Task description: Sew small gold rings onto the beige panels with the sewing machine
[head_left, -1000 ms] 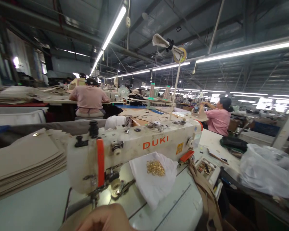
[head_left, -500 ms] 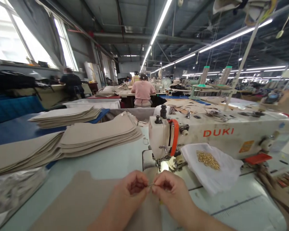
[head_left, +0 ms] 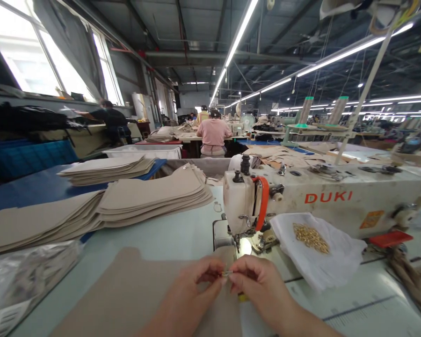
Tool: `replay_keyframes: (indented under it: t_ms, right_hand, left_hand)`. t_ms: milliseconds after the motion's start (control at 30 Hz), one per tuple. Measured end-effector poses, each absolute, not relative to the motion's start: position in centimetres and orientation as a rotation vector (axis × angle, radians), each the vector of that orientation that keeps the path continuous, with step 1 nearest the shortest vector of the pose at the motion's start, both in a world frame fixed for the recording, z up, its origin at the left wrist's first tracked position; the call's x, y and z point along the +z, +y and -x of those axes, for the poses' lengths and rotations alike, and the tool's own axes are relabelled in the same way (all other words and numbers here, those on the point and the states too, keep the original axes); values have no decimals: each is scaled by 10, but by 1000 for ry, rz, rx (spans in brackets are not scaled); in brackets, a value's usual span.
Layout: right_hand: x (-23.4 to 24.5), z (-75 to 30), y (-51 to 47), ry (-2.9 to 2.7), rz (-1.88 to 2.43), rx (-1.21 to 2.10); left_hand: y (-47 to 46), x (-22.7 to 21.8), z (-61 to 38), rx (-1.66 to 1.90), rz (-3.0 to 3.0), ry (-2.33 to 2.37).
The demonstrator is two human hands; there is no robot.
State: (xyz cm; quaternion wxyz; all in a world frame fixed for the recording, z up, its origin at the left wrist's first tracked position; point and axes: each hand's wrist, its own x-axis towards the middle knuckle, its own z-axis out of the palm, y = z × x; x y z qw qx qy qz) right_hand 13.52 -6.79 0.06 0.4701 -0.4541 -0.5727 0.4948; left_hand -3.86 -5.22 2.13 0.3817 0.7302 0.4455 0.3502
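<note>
My left hand (head_left: 192, 292) and my right hand (head_left: 259, 290) meet at the bottom centre, fingertips pinched together on a small gold metal ring (head_left: 226, 274). They hover over a beige cut panel (head_left: 126, 295) lying on the sewing table (head_left: 171, 234). Just beyond them stands the white DUKI sewing machine (head_left: 323, 199), its needle area (head_left: 240, 236) close above my fingers. A white cloth (head_left: 319, 262) with a heap of gold rings (head_left: 310, 238) lies right of the needle.
Stacks of beige panels (head_left: 150, 196) cover the table's left and back. A crinkled plastic bag (head_left: 21, 276) sits at the lower left. Brown straps (head_left: 410, 281) hang at the right edge. Thread cones (head_left: 307, 110) stand behind the machine. People in pink and dark tops work farther back.
A second ago the view faced right and only one hand showed low down. Since then both hands came together pinching the ring; in the last half second they hardly moved.
</note>
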Motion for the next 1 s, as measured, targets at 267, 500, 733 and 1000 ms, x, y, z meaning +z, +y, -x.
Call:
replay_keyframes:
  t_ms: [267,500,733,1000]
  right_hand:
    - [0,-135,-66,-1513,1137,1028]
    - [0,-138,-69,-1572,1121,898]
    - [0,-139,-69,-1692,1128,788]
    - [4,-139,-73,-1805,1188,717]
  left_hand:
    - [-55,24,40,799,-1933,1197]
    - [-55,25,38,821,-1823,1187]
    - [-53,23,37,825,-1731,1128]
    - [-53,20,38,813,-1812,1178]
